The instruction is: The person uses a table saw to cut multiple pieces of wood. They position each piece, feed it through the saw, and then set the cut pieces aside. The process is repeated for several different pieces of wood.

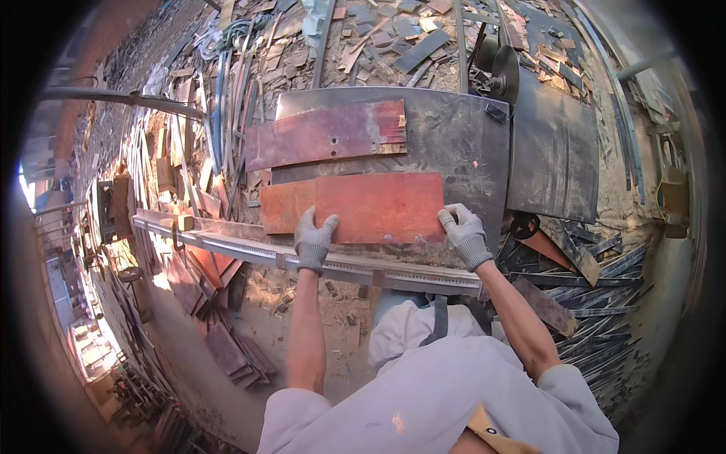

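Note:
A flat orange-red wooden board [378, 208] lies across the near part of a dark table top [461, 151]. My left hand [313, 240], in a grey knit glove, grips its near edge left of the middle, thumb on the upper face. At the near right corner my right hand [463, 236], gloved alike, is closed on the board. Just beyond it rests a second, dark red board [329, 135] with small holes and a chipped right end. A long rail with a measuring scale [363, 271] runs along the table's near side.
A round saw blade [505, 73] stands upright at the far right, beside another dark panel [556, 155]. Wood offcuts [420, 49] litter the ground beyond. Stacked boards [231, 352] lie at the lower left, and a heap of dark strips [605, 310] at the right.

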The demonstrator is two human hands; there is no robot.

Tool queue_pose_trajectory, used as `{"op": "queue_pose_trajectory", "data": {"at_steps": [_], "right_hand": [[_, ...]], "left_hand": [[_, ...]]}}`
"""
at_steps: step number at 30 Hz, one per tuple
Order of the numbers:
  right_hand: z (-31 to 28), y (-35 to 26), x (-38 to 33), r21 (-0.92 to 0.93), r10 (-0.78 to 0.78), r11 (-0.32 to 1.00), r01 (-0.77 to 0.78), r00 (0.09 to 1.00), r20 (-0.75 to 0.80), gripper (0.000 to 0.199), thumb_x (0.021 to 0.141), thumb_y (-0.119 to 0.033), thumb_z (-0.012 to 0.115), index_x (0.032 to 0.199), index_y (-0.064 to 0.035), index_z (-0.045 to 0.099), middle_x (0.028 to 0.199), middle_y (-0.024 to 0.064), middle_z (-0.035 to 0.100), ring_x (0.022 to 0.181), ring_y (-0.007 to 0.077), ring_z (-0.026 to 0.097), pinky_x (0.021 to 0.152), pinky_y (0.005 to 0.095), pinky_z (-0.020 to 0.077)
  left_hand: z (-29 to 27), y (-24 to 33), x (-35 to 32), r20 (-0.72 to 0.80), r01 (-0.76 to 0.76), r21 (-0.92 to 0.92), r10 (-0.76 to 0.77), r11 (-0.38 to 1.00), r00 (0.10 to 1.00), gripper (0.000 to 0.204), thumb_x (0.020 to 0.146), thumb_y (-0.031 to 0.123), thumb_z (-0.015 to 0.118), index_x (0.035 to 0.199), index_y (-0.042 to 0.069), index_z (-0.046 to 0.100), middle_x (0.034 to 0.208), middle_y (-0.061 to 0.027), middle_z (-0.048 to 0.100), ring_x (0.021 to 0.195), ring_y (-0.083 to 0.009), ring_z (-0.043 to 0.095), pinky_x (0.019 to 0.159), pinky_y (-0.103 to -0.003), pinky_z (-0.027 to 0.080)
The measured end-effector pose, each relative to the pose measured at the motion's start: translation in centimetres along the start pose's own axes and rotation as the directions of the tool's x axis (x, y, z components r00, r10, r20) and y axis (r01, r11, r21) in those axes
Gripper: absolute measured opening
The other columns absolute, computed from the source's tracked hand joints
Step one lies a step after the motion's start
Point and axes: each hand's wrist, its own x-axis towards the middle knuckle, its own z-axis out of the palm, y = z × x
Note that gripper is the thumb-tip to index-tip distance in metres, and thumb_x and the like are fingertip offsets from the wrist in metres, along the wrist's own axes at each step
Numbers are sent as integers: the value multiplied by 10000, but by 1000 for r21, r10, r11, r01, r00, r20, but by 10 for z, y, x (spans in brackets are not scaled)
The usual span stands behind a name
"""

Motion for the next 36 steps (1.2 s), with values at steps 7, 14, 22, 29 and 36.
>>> {"op": "queue_pose_trajectory", "data": {"at_steps": [7,14,22,29,36], "right_hand": [[98,-44,185,0,-113,994,114,983,-142,384,976,-253,693,1221,43,690,1062,191,778,972,232,744,861,359,573],[119,-70,264,-135,153,978,-156,988,-34,412,874,-323,788,1033,51,720,900,135,746,795,201,695,741,369,546],[-82,24,200,344,259,921,-183,948,-188,357,975,-221,785,1243,-19,664,981,20,728,817,100,665,732,281,562],[-282,232,33,304,403,905,-297,827,-392,304,965,-131,730,1239,-3,699,972,12,728,824,90,648,738,267,540],[-265,338,-58,138,292,956,-259,877,-382,385,981,-175,728,1323,-10,667,1036,31,727,890,100,652,801,278,543]], "left_hand": [[-150,-86,211,-334,125,539,75,833,940,874,947,540,687,1541,-53,440,1565,-297,475,1468,-409,451,1211,-439,366],[-148,-147,396,-283,378,316,-294,870,913,702,967,461,691,1410,-73,587,1189,-186,729,965,-254,712,900,-378,558],[-10,-6,249,-151,-177,-257,142,950,978,486,952,137,782,1354,-65,601,1188,-134,722,957,-186,708,851,-323,590],[204,37,-8,55,-214,213,207,953,977,571,922,172,733,1435,-22,575,1277,-230,655,1126,-372,671,1007,-448,524],[232,-2,-121,206,-353,718,301,600,931,724,985,466,617,1511,-16,489,1466,-265,553,1288,-421,578,1127,-527,417]]}}
